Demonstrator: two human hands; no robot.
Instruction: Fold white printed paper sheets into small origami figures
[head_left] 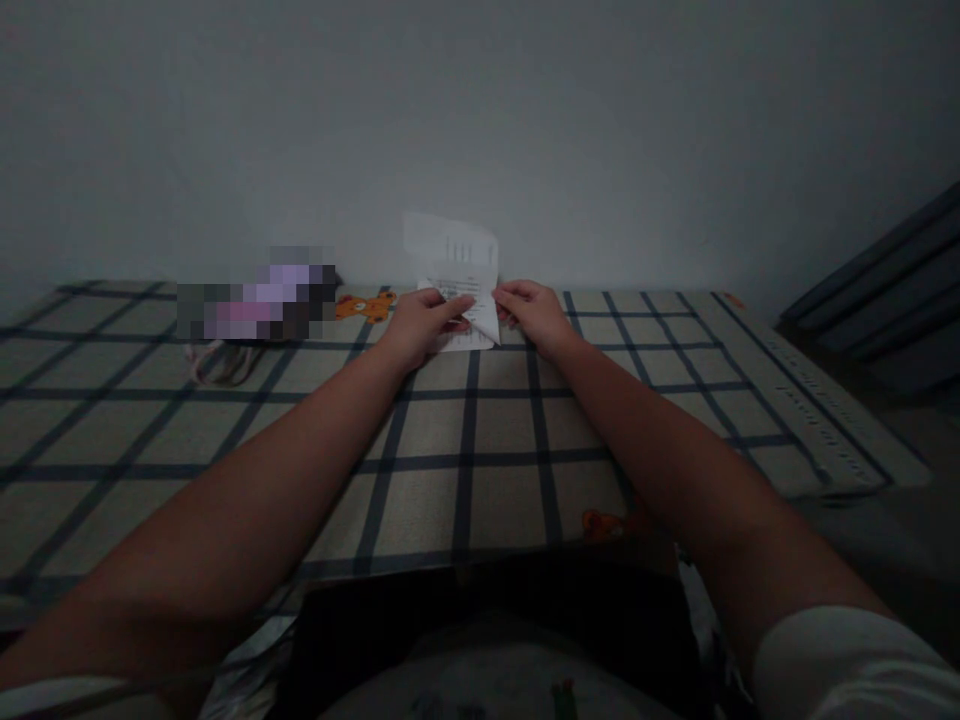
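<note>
Printed white paper (469,272), partly folded, is held up over the far side of the table, with its upper part standing toward the wall. My left hand (424,325) grips its left side, thumb across the front and fingers bent around it. At the right edge, my right hand (534,312) pinches the sheet between thumb and fingers. A diagonal fold runs down to a pointed corner near my right fingertips. The lower edge of the paper lies close to the tablecloth; I cannot tell whether it touches. The print is too small to read.
A checked tablecloth (431,490) with bear prints covers the table. To the left sits a blurred purple and pink object (262,300), with a looped cord (221,365) before it. A plain wall (480,120) rises behind. Dark slanted panels (885,300) stand at the far right.
</note>
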